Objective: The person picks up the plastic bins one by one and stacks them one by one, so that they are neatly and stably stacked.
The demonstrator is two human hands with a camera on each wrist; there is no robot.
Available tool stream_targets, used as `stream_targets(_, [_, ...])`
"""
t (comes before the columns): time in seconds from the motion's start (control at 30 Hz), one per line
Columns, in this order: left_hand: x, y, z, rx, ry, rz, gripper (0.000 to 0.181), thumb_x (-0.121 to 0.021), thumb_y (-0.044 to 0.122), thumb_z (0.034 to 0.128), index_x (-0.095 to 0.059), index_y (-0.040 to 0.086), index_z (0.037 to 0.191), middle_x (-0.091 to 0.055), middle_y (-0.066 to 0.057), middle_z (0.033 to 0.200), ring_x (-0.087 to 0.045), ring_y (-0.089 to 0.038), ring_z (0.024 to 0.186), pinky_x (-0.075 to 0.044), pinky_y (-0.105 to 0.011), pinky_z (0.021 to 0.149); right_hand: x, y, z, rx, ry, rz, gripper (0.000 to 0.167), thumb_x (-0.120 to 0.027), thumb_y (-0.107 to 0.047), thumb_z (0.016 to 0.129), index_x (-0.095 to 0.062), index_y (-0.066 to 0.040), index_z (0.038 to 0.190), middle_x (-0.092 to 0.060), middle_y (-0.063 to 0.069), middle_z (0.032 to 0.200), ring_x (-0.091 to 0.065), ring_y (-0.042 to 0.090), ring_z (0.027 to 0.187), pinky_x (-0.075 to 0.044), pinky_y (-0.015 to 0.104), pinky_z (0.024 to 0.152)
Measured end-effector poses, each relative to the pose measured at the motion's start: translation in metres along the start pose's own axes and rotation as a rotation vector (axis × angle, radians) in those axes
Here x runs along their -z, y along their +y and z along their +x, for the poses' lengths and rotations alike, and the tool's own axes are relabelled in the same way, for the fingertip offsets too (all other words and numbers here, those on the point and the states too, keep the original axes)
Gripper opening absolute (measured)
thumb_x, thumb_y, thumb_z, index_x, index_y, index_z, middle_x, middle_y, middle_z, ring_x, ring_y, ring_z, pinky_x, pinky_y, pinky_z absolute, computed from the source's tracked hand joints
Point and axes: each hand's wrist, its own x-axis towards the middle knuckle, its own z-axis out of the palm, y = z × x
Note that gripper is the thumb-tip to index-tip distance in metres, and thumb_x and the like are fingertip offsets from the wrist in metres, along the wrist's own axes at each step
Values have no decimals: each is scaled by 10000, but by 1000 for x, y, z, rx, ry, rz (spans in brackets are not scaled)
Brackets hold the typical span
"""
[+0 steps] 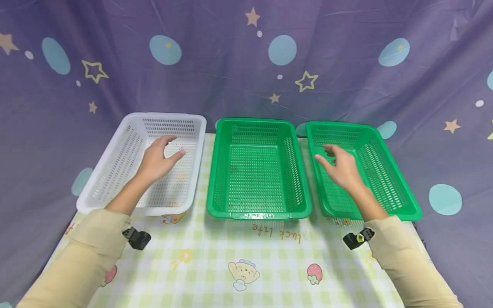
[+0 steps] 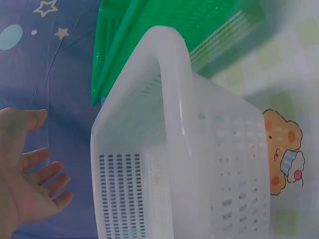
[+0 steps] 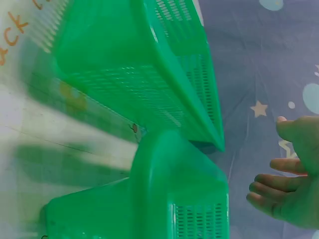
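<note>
My left hand (image 1: 158, 160) hovers above the white plastic basket (image 1: 199, 171) on the left, fingers loosely bent and holding nothing. In the left wrist view that hand (image 2: 25, 174) shows spread fingers, apart from the white basket's rim (image 2: 174, 89). Over the green basket on the right (image 1: 400, 188) hangs my right hand (image 1: 340, 167), thumb and fingers apart with nothing between them. The right wrist view shows the same hand (image 3: 294, 174) relaxed, away from the green rims. No contents are visible in either of these baskets.
A second green basket (image 1: 256, 216) stands between the other two, with narrow gaps on both sides. All three sit on a checked tablecloth (image 1: 208, 265) with cartoon prints. Behind the table hangs a purple curtain (image 1: 231, 64) with stars and dots.
</note>
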Motion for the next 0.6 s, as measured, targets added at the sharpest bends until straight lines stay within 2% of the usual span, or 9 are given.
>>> stream_targets(0.17, [-5,7,3,10,-20,-58,569,-554,293,967,-396,-12,1420,-434,-258,1446,-409,-435,1326,-377,-591,1093,-3,-4,-3,-3,-17,49,509,-558,-350,974,-512,15,1325,-599,268,1254,-605,417,1114,-550,514,918])
stream_targets(0.37, [-12,14,7,44,-61,-124,522,-558,268,969,-428,-4,1395,-471,-252,1420,-473,-439,1279,-430,-553,1078,-7,-6,-3,-12,-80,39,502,-560,-331,975,-503,20,1330,-603,271,1246,-623,407,1094,-564,497,904])
stream_targets(0.6, [-23,19,9,71,-122,-149,514,-544,272,979,-419,12,1405,-467,-221,1435,-477,-401,1295,-465,-529,1058,-13,-7,-2,-16,-107,51,459,-587,-257,966,-517,32,1316,-626,272,1215,-648,404,1059,-573,495,890])
